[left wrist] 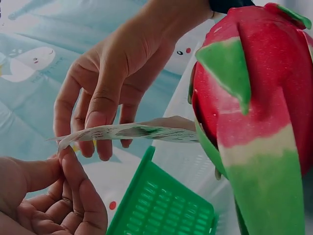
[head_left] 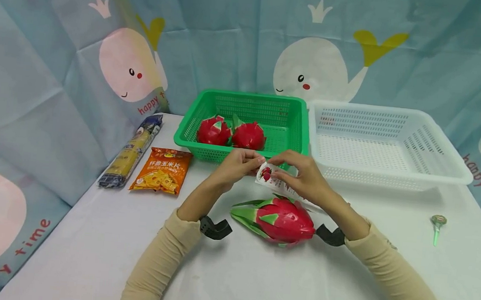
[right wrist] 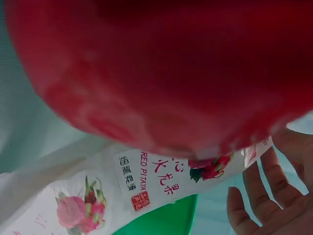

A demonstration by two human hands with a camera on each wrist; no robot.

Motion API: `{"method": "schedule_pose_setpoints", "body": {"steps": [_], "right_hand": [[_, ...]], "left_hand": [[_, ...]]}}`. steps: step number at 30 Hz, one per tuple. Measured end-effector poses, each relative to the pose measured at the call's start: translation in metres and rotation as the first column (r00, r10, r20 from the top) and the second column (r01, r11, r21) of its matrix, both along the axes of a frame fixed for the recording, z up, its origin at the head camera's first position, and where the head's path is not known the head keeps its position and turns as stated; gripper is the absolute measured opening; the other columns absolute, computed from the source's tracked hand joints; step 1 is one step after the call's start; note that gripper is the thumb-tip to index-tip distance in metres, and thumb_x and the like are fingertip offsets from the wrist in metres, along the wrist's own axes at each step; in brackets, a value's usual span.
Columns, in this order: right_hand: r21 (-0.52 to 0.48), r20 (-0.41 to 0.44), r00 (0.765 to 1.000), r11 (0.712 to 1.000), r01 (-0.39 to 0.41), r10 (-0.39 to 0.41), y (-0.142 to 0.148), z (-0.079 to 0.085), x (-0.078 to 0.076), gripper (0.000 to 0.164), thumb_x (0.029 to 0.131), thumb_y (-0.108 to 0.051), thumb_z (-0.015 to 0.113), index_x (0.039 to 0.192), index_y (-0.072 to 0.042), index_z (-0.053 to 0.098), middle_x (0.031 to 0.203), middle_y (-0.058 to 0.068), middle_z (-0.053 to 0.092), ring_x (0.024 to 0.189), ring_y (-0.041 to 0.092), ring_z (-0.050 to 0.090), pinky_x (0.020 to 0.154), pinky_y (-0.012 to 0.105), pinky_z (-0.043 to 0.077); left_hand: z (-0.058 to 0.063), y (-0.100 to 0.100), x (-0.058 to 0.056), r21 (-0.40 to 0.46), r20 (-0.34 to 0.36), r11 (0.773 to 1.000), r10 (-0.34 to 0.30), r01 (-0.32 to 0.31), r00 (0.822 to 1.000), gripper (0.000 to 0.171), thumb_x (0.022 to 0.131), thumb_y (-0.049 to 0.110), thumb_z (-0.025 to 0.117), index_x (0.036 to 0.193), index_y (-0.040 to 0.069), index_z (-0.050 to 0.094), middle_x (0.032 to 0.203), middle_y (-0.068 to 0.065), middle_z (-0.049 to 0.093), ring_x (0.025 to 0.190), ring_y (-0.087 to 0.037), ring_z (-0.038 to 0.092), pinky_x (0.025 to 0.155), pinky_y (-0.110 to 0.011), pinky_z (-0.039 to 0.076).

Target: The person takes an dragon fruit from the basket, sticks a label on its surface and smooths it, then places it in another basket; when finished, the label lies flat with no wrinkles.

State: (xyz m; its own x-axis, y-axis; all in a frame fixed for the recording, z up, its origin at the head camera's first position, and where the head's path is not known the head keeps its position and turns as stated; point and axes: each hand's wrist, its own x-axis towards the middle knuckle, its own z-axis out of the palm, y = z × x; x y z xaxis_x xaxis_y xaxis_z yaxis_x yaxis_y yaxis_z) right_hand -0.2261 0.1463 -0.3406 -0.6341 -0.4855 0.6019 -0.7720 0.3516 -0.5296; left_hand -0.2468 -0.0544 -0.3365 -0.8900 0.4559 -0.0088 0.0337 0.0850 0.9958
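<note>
Both hands are on a label strip, held up just in front of the green basket; it reads "RED PITAYA" in the right wrist view. Left hand has thumb + index pinched on the strip's end, prob b/c an edge that thin needs fingertips imo. Right hand is half curled, thumb on the print & fingers behind, looks like it's there to steady the strip. Big dragon fruit lies on its side b/w the forearms, nearer the person than the basket, not gripped afaict, prob put there for easy reach. 2 other dragon fruits sit inside the basket, prob so they don't roll. White basket is just right of it; orange snack bag & long yellow pack are off to its left, out of the way tbh.
</note>
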Motion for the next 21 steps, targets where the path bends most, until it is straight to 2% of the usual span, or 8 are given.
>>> {"method": "schedule_pose_setpoints", "body": {"steps": [7, 11, 17, 21], "right_hand": [[-0.075, -0.074, 0.997, 0.997, 0.005, -0.011, -0.002, -0.006, 0.001, 0.026, 0.072, 0.004, 0.073, 0.097, -0.003, 0.07, 0.096, 0.008, 0.069, 0.092, 0.019, 0.065, 0.086, 0.016, 0.048], [-0.135, -0.073, 0.997, 0.991, 0.017, -0.027, -0.002, -0.008, 0.001, 0.02, 0.071, 0.008, 0.072, 0.089, -0.002, 0.07, 0.092, 0.01, 0.068, 0.091, 0.02, 0.063, 0.086, 0.013, 0.047], [-0.171, -0.011, 0.997, 0.983, 0.068, -0.071, 0.003, -0.004, 0.004, 0.016, 0.075, 0.007, 0.069, 0.086, -0.004, 0.068, 0.084, 0.005, 0.066, 0.087, 0.01, 0.056, 0.078, 0.018, 0.049], [-0.148, 0.098, 0.99, 0.982, 0.12, -0.106, 0.009, 0.002, 0.007, 0.011, 0.08, 0.003, 0.066, 0.089, -0.004, 0.067, 0.087, 0.006, 0.065, 0.088, 0.003, 0.056, 0.079, 0.016, 0.05]], "left_hand": [[-0.007, 0.003, -0.002, 0.089, 0.111, 0.996, 0.018, -0.028, 0.994, 0.027, 0.095, 0.01, 0.048, 0.106, -0.014, 0.055, 0.075, 0.005, 0.062, 0.068, -0.007, 0.059, 0.065, -0.018, 0.052], [-0.011, 0.002, -0.005, 0.055, 0.108, 0.994, 0.093, -0.099, 0.99, 0.028, 0.095, 0.011, 0.049, 0.109, -0.013, 0.056, 0.073, 0.006, 0.062, 0.066, -0.006, 0.059, 0.065, -0.019, 0.051], [-0.029, -0.01, -0.011, -0.077, 0.028, 0.973, 0.221, -0.218, 0.975, 0.024, 0.093, 0.012, 0.053, 0.102, -0.009, 0.061, 0.069, 0.004, 0.059, 0.062, -0.005, 0.054, 0.069, -0.023, 0.052], [-0.045, -0.021, -0.018, -0.157, -0.066, 0.948, 0.271, -0.279, 0.96, 0.022, 0.092, 0.012, 0.056, 0.098, -0.008, 0.064, 0.074, -0.004, 0.063, 0.064, -0.008, 0.055, 0.071, -0.029, 0.053]]}}
